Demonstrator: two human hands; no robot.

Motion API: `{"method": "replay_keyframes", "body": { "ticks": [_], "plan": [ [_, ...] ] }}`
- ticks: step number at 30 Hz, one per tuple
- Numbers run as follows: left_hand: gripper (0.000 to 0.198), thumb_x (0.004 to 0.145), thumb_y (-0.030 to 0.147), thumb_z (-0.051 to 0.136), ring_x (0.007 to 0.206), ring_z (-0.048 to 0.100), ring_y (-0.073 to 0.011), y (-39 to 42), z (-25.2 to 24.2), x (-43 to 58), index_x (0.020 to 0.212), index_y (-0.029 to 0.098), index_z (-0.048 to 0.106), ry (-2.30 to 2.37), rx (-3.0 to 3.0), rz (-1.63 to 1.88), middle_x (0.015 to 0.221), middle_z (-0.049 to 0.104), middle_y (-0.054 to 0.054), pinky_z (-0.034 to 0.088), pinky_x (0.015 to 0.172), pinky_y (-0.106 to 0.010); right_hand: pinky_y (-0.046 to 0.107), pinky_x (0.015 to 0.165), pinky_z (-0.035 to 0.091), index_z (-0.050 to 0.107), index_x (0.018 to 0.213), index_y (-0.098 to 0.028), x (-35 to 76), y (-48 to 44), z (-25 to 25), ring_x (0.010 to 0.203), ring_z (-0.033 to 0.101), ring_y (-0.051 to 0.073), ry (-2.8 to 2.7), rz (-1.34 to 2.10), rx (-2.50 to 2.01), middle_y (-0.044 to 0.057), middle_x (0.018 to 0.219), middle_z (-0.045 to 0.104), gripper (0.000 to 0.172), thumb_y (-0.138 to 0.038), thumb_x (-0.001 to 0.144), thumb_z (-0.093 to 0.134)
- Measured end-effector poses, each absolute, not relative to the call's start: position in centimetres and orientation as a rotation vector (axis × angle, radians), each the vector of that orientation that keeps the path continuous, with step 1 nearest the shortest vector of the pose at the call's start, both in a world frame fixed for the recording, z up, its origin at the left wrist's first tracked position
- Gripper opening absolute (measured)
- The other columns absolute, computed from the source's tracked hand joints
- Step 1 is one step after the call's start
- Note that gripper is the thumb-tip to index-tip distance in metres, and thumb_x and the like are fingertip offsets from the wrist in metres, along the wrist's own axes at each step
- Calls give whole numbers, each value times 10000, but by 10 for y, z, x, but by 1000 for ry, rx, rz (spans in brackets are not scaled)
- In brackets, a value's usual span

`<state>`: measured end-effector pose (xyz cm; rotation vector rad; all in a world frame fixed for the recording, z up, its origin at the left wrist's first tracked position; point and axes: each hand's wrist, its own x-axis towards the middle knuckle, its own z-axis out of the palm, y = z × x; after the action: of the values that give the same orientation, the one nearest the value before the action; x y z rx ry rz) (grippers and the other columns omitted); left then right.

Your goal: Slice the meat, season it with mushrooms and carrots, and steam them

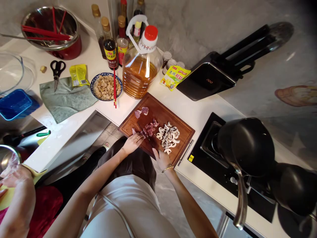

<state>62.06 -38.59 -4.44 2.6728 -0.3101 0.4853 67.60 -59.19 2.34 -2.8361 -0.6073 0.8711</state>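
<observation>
A brown wooden cutting board (pixel 173 145) lies on the white counter in front of me. Pieces of red meat (pixel 148 129) lie at its middle, with two more meat pieces (pixel 141 111) near its far corner and a pile of sliced white mushrooms (pixel 168 136) to the right. My left hand (pixel 132 142) rests on the board's near edge with its fingers pressed on the meat. My right hand (pixel 161 159), with a gold bangle at the wrist, is closed round a knife handle; the dark blade (pixel 151 142) points into the meat and is hard to see.
A large oil jug (pixel 141 66), sauce bottles (pixel 110 46), a bowl of nuts (pixel 106 86) with red chopsticks, scissors (pixel 56 71) and a green cloth (pixel 65 99) sit behind. Black pans (pixel 247 145) stand on the stove at right. Another person's arm (pixel 17 198) is at lower left.
</observation>
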Motion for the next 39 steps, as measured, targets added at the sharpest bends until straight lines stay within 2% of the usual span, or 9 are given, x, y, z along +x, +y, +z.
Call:
{"method": "replay_keyframes", "body": {
  "ticks": [5, 12, 17, 23, 25, 30, 35, 39],
  "plan": [
    [237, 928, 152, 458, 1082, 606, -203, -390, -49, 626, 1089, 138, 631, -305, 2716, 439, 1087, 679, -106, 513, 939, -360, 274, 687, 442, 661, 951, -194, 673, -596, 25, 804, 676, 205, -593, 931, -2849, 100, 863, 718, 514, -512, 976, 259],
    [208, 924, 155, 467, 1059, 611, -204, -393, -52, 629, 1018, 121, 651, -200, 2718, 448, 1070, 681, -124, 509, 941, -365, 284, 704, 450, 643, 1042, -160, 673, -622, 22, 849, 684, 232, -644, 1018, -2931, 138, 965, 711, 410, -429, 979, 342],
    [213, 926, 145, 459, 1116, 586, -207, -393, -51, 625, 1033, 118, 641, -265, 2686, 424, 1088, 676, -121, 486, 982, -377, 280, 687, 450, 661, 972, -157, 679, -596, 17, 815, 683, 231, -643, 998, -2910, 136, 900, 711, 497, -494, 976, 295],
    [251, 933, 136, 445, 1117, 585, -197, -386, -43, 621, 1127, 118, 603, -336, 2663, 457, 1122, 665, -109, 466, 1014, -378, 260, 794, 457, 620, 1151, -178, 688, -582, 17, 996, 644, 206, -618, 810, -2699, 111, 1115, 678, 519, -450, 997, 205],
    [249, 928, 130, 451, 1099, 592, -201, -384, -41, 620, 1126, 111, 602, -350, 2680, 474, 1109, 667, -106, 471, 1006, -372, 267, 781, 460, 613, 1175, -177, 686, -584, 21, 972, 652, 213, -598, 823, -2715, 115, 1065, 695, 534, -473, 991, 209],
    [217, 923, 132, 459, 1081, 600, -202, -384, -43, 622, 1061, 127, 626, -359, 2689, 487, 1074, 674, -105, 485, 983, -372, 287, 710, 450, 659, 1086, -190, 672, -584, 31, 871, 680, 241, -591, 954, -2835, 116, 907, 720, 603, -557, 968, 195],
    [168, 912, 145, 483, 999, 625, -205, -387, -46, 623, 950, 131, 646, -330, 2717, 486, 997, 678, -109, 513, 914, -357, 294, 670, 448, 640, 1118, -187, 664, -582, 31, 819, 688, 246, -616, 975, -2908, 125, 897, 718, 597, -563, 964, 203],
    [166, 907, 135, 486, 979, 625, -212, -386, -46, 624, 935, 134, 649, -368, 2742, 480, 972, 675, -107, 522, 878, -357, 303, 684, 458, 635, 1108, -198, 663, -582, 32, 834, 688, 249, -614, 962, -2918, 123, 928, 715, 589, -566, 964, 198]
  ]
}}
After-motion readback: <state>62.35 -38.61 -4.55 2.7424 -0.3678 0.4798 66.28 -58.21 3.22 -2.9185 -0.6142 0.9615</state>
